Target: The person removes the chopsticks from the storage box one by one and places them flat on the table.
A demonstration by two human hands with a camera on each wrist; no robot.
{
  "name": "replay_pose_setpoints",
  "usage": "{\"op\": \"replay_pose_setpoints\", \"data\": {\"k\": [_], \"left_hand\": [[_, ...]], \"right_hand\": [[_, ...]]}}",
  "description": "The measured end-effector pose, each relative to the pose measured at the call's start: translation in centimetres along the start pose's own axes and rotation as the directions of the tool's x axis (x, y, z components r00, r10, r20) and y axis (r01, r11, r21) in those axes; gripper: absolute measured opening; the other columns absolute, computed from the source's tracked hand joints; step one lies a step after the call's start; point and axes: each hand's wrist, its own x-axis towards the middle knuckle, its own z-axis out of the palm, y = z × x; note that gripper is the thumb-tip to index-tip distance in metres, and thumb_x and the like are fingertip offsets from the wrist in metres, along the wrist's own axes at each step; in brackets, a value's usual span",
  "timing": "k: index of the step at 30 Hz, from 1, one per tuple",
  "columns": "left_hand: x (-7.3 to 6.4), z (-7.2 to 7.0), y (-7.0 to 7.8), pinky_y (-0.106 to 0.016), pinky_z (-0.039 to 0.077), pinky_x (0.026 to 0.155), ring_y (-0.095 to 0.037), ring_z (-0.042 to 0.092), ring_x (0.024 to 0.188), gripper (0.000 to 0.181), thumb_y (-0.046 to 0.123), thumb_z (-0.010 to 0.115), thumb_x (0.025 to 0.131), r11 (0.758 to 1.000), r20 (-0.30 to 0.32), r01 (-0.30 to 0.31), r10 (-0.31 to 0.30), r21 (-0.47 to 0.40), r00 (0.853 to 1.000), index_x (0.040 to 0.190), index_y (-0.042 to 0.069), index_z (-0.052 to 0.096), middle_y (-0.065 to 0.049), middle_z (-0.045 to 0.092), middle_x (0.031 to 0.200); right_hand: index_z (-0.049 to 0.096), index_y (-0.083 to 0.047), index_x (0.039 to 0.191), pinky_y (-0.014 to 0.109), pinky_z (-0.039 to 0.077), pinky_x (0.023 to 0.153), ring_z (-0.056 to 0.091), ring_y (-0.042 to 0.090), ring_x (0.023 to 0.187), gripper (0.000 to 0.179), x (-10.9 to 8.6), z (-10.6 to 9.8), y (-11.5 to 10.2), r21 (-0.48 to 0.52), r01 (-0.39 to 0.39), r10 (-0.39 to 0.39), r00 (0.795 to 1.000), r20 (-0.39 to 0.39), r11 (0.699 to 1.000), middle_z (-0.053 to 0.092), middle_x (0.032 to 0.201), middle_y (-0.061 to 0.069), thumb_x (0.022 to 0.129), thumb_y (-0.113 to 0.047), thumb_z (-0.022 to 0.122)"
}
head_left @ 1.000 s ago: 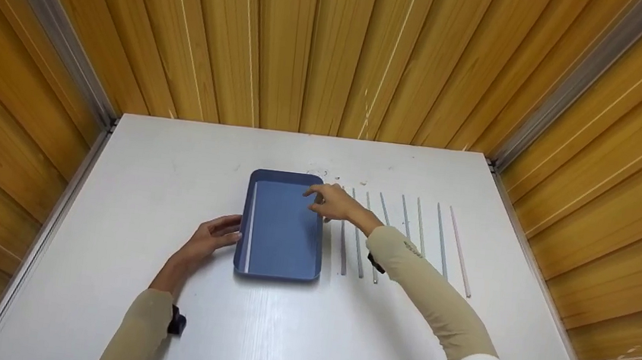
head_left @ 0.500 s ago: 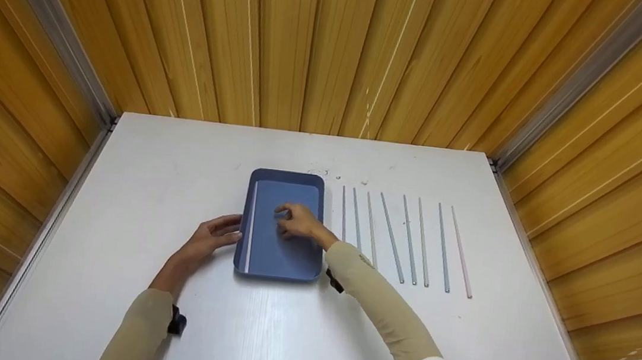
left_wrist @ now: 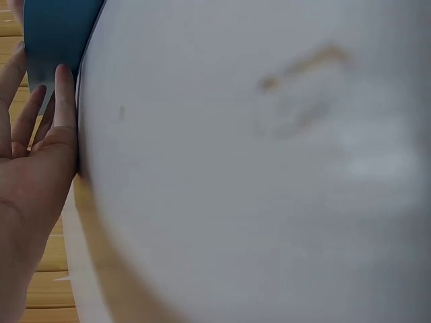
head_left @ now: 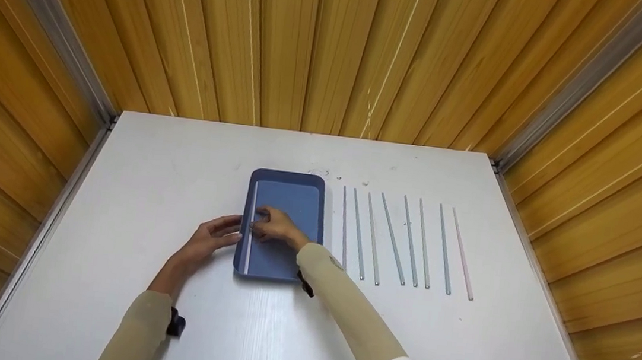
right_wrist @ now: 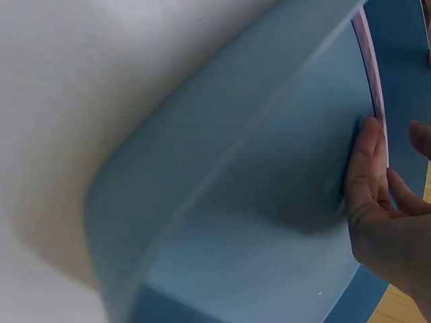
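A blue rectangular tray [head_left: 295, 198] lies on the white table. Along the inside of its left wall runs a pale pink stick [right_wrist: 369, 60], long and thin like a chopstick. My right hand [head_left: 273, 226] reaches into the tray, fingertips right at this stick; in the right wrist view the fingers [right_wrist: 366, 161] lie along its side, thumb apart. Outside the tray, my left hand [head_left: 213, 237] rests against the left wall with fairly straight fingers. The left wrist view shows those fingers [left_wrist: 65, 101] against the tray's side, partly hidden by it.
Right of the tray several slim sticks lie side by side, pointing away from me, among them a pink one [head_left: 461, 251] at the far right and a blue one [head_left: 445, 249]. Wood-patterned panels [head_left: 311, 48] enclose the white table [head_left: 180, 153] at the back and sides.
My right hand has moved left and nearer, from above the tray's right rim across to the pink stick inside. The left hand and tray have stayed in place.
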Motion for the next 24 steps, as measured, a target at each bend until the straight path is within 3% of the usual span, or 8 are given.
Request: {"op": "replay_pose_setpoints", "data": {"k": [3, 6, 11, 15, 18, 21, 24], "left_hand": [[0.0, 0.1, 0.0, -0.024, 0.052, 0.107, -0.031, 0.048, 0.145, 0.064, 0.015, 0.075, 0.094, 1.000, -0.012, 0.007, -0.007, -0.011, 1.000, 0.151, 0.005, 0.047, -0.018, 0.049, 0.155], [0.0, 0.0, 0.1, -0.024, 0.052, 0.107, -0.031, 0.049, 0.144, 0.065, 0.015, 0.074, 0.095, 1.000, -0.006, 0.002, -0.002, -0.010, 1.000, 0.152, 0.004, 0.045, -0.020, 0.048, 0.156], [0.0, 0.0, -0.1, -0.021, 0.051, 0.106, -0.031, 0.049, 0.144, 0.066, 0.013, 0.073, 0.095, 1.000, -0.001, -0.009, 0.009, -0.002, 1.000, 0.153, 0.002, 0.044, -0.021, 0.048, 0.156], [-0.1, 0.0, -0.2, -0.018, 0.049, 0.104, -0.031, 0.048, 0.145, 0.064, 0.013, 0.073, 0.095, 1.000, -0.007, -0.011, 0.011, -0.008, 1.000, 0.152, 0.003, 0.046, -0.020, 0.050, 0.155], [-0.1, -0.1, -0.2, -0.018, 0.049, 0.104, -0.032, 0.047, 0.146, 0.063, 0.013, 0.074, 0.095, 1.000, -0.008, -0.008, 0.008, -0.018, 1.000, 0.151, 0.004, 0.047, -0.020, 0.050, 0.154], [0.0, -0.2, -0.1, -0.021, 0.048, 0.106, -0.033, 0.046, 0.146, 0.064, 0.015, 0.074, 0.095, 1.000, -0.004, -0.005, 0.005, -0.005, 1.000, 0.151, 0.005, 0.047, -0.019, 0.050, 0.155], [-0.1, -0.2, 0.0, -0.026, 0.047, 0.111, -0.031, 0.047, 0.146, 0.064, 0.017, 0.075, 0.094, 1.000, -0.014, 0.012, -0.012, -0.006, 1.000, 0.151, 0.007, 0.049, -0.017, 0.051, 0.155]], "right_hand": [[0.048, 0.005, 0.144, 0.034, 0.066, 0.072, 0.073, 0.028, 0.080, 0.056, 0.1, 0.2, -0.4, -0.092, -0.017, 0.014, 1.000, -0.026, 0.996, 0.068, 0.097, 0.017, 0.094, -0.009, 0.069], [0.047, 0.002, 0.145, 0.035, 0.065, 0.072, 0.074, 0.032, 0.084, 0.059, 0.2, 0.5, -0.9, -0.205, -0.028, 0.014, 0.997, -0.070, 0.978, 0.068, 0.113, 0.024, 0.093, -0.013, 0.072], [0.049, -0.001, 0.143, 0.037, 0.058, 0.097, 0.066, 0.030, 0.108, 0.064, -0.2, 1.0, -1.3, -0.386, -0.019, -0.032, 0.991, -0.126, 0.922, 0.064, 0.133, 0.023, 0.089, -0.019, 0.078], [0.050, -0.004, 0.144, 0.041, 0.051, 0.108, 0.060, 0.032, 0.118, 0.068, -0.4, 1.2, -1.5, -0.395, -0.028, -0.028, 0.991, -0.134, 0.918, 0.062, 0.138, 0.021, 0.086, -0.016, 0.082], [0.049, -0.005, 0.144, 0.039, 0.056, 0.101, 0.062, 0.030, 0.114, 0.071, -0.2, 1.0, -1.5, -0.381, -0.047, -0.002, 0.992, -0.126, 0.923, 0.061, 0.137, 0.022, 0.083, -0.012, 0.084], [0.048, -0.005, 0.144, 0.037, 0.064, 0.082, 0.067, 0.026, 0.093, 0.073, 0.1, 0.7, -1.5, -0.345, -0.071, 0.038, 0.994, -0.102, 0.936, 0.062, 0.132, 0.024, 0.081, -0.006, 0.084], [0.046, -0.006, 0.146, 0.032, 0.065, 0.066, 0.065, 0.019, 0.071, 0.074, 0.4, 0.2, -1.5, -0.306, -0.105, 0.090, 0.994, -0.062, 0.946, 0.061, 0.127, 0.024, 0.081, 0.000, 0.081]]}}
